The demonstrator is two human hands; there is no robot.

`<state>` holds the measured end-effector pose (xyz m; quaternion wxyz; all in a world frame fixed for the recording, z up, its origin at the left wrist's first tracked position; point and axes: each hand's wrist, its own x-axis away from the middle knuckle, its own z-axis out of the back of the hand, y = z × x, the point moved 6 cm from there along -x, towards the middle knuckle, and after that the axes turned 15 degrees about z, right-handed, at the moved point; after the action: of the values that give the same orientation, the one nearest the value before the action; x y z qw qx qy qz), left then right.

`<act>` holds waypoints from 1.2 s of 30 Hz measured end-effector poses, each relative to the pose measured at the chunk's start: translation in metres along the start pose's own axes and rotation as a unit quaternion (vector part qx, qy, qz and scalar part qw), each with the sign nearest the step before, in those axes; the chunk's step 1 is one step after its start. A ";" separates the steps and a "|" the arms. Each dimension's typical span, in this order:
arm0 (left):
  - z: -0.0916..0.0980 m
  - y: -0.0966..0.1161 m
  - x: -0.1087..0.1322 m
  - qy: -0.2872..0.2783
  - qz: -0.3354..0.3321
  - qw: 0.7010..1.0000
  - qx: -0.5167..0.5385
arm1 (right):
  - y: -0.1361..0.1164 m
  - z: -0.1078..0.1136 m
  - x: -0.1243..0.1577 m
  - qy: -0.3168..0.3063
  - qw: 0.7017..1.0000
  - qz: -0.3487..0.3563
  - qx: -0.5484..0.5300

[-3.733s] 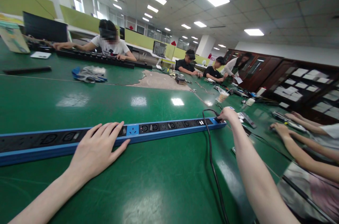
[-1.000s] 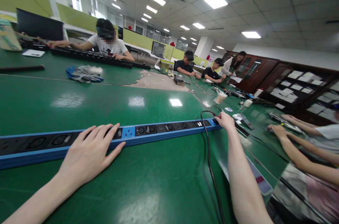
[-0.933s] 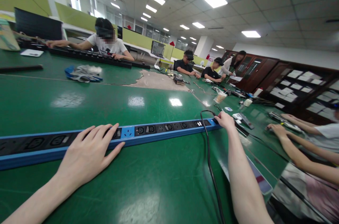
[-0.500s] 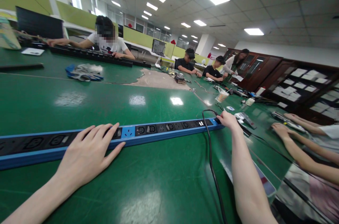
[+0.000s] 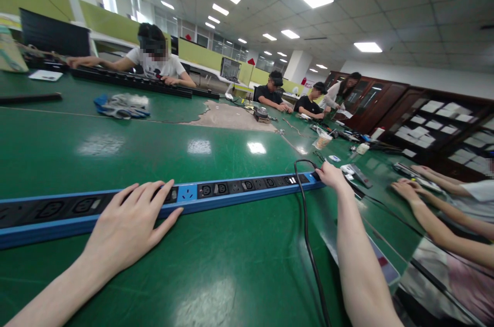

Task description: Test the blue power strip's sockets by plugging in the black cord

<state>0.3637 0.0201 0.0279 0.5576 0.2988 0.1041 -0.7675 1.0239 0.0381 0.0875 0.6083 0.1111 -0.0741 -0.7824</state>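
A long blue power strip (image 5: 227, 204) with black socket panels lies across the green table, running from the left edge to right of centre. My left hand (image 5: 125, 224) is draped over its left part, fingers across the top to the far edge and thumb along the near side. My right hand (image 5: 329, 175) is closed around the strip's black right end; the fingertips are partly hidden there. A black cord (image 5: 306, 224) comes out beside that hand, loops over the strip and hangs toward me.
Beyond the strip lie blue-and-white gloves (image 5: 121, 106) and a bare brown patch (image 5: 219, 115). A plastic cup (image 5: 322, 139) and small tools stand at right. Another person's hands (image 5: 409, 193) rest on the right side. Across the table a person (image 5: 162, 64) works on a long black strip (image 5: 131, 83).
My hands and the power strip stay in place. The view shifts very slightly, and the neighbour's hands at right move a little.
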 end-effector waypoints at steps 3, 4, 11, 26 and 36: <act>0.000 0.000 0.000 0.008 0.000 1.000 -0.002 | 0.004 0.000 -0.001 0.033 0.998 -0.020 -0.056; 0.001 0.000 0.000 0.010 -0.001 1.000 -0.003 | 0.005 -0.001 -0.001 0.041 0.994 -0.032 -0.094; 0.002 0.002 0.000 0.015 -0.004 1.000 0.000 | 0.005 0.011 0.010 0.099 0.990 -0.049 -0.085; -0.001 0.000 0.001 0.000 -0.002 1.000 -0.009 | 0.034 -0.002 0.019 0.165 0.973 -0.144 -0.076; -0.003 -0.002 0.001 0.002 0.003 1.000 0.007 | 0.038 -0.012 0.014 0.217 0.958 -0.168 -0.088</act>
<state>0.3628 0.0215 0.0244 0.5573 0.3043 0.0988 -0.7662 1.0595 0.0150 0.0848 0.4771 0.2351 0.1490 -0.8336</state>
